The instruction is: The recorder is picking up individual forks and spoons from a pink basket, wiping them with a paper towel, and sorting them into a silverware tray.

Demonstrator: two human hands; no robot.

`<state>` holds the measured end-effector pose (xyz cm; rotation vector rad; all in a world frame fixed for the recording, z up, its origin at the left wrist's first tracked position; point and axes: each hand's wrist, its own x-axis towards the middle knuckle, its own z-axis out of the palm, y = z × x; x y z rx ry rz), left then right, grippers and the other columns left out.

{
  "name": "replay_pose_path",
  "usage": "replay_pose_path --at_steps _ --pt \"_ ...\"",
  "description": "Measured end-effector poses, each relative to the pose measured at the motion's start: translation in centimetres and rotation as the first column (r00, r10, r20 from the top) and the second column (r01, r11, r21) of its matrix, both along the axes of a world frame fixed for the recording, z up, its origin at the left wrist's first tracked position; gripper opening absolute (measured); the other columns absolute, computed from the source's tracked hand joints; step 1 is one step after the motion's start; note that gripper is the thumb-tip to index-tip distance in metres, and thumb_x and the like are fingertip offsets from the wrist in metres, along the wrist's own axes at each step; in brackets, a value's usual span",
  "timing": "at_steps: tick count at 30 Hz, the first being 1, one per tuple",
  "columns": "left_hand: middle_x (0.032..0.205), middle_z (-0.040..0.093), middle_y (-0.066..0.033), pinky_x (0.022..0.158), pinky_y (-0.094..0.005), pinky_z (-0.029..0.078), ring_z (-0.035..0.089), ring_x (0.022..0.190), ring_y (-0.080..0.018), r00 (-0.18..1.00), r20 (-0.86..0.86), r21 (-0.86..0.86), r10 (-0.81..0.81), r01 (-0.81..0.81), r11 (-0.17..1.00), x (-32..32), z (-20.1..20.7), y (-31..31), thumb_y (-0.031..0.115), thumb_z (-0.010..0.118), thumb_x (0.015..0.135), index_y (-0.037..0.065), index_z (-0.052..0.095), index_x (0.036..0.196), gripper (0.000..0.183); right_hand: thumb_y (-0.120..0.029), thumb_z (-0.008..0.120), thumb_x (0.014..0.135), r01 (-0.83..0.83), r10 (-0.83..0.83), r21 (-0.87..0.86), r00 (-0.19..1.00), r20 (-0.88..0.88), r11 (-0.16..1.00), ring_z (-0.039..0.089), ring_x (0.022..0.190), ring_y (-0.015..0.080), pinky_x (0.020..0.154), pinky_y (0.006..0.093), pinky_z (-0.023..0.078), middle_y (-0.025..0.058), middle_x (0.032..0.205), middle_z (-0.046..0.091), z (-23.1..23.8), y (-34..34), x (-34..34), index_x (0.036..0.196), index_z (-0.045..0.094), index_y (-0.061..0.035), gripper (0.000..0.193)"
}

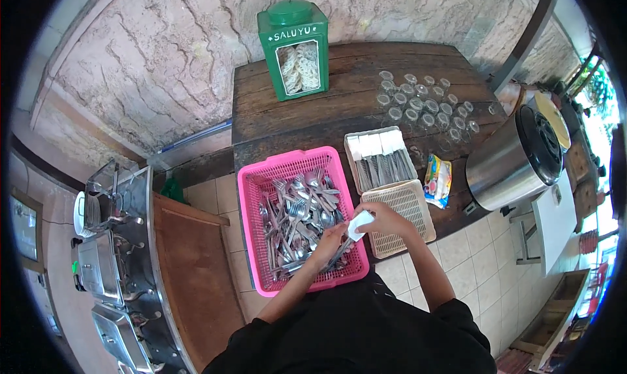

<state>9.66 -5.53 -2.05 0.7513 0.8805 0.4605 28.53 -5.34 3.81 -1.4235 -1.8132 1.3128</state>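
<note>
My left hand [332, 239] is closed on some cutlery [343, 250], whose handles slant down over the near right corner of a pink plastic basket [247, 230]. A white paper napkin [360, 224] is pinched in my right hand [384, 220] and covers the upper end of that cutlery. How many pieces lie under the paper cannot be seen. Loose spoons and forks [297, 207] fill the basket in a jumbled heap. Just beyond my right hand, a beige tray [351, 166] holds a row of cutlery with white paper over the far ends. A perforated beige basket [413, 207] sits under my right forearm.
Beside the tray lies a colourful plastic packet [437, 181]. A steel drink dispenser [503, 165] stands right on the wooden table [366, 60]. Upturned glasses [428, 105] cover the far right, and a green tin [273, 67] stands at the back. Chafing dishes [108, 269] line the left counter.
</note>
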Motion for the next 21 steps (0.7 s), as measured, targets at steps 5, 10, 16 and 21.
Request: replay_pose_path --at_steps 5,10,16,21 --pt "0.075 0.057 -0.0046 0.047 -0.0224 0.046 0.056 0.055 -0.0114 0.994 -0.023 0.131 0.107 -0.103 0.986 2.9 0.4 -0.4 0.030 0.042 0.091 0.007 0.051 0.099 0.026 -0.016 0.071 0.066 0.084 -0.090 -0.111 0.995 -0.049 0.990 0.058 0.069 0.0118 0.065 0.0251 0.046 0.0043 0.075 0.061 -1.3 0.5 2.8 0.088 0.061 -0.0021 0.028" --pt "0.076 0.057 -0.0041 0.052 -0.0222 0.048 0.058 0.062 -0.0106 0.997 -0.048 0.054 0.068 -0.065 0.996 5.5 1.2 -0.3 0.023 0.050 0.089 0.005 0.054 0.096 0.020 -0.019 0.072 0.067 0.119 -0.149 -0.237 0.982 -0.113 0.964 0.058 0.063 0.0099 0.054 0.0233 0.047 0.0043 0.073 0.061 -2.5 0.7 5.6 0.084 0.062 0.0001 0.028" --pt "0.073 0.059 -0.0024 0.060 -0.0197 0.043 0.053 0.065 -0.0054 0.961 -0.259 0.484 0.099 0.040 0.874 8.8 -0.1 0.2 0.021 0.060 0.083 -0.001 0.058 0.087 0.023 -0.020 0.072 0.066 0.109 -0.140 -0.259 0.985 -0.104 0.960 0.054 0.059 0.0075 0.049 0.0225 0.043 0.0027 0.066 0.059 -3.8 1.6 9.0 0.079 0.062 -0.0003 0.026" --pt "0.063 0.055 0.0021 0.051 -0.0204 0.037 0.046 0.057 -0.0032 0.956 -0.235 0.431 0.173 -0.056 0.900 12.0 0.1 2.0 0.025 0.060 0.083 0.000 0.062 0.077 0.026 -0.018 0.067 0.073 0.136 -0.280 -0.419 0.911 -0.304 0.898 0.060 0.070 0.0122 0.063 0.0242 0.051 0.0060 0.078 0.061 -4.3 3.2 11.6 0.088 0.059 0.0021 0.027"
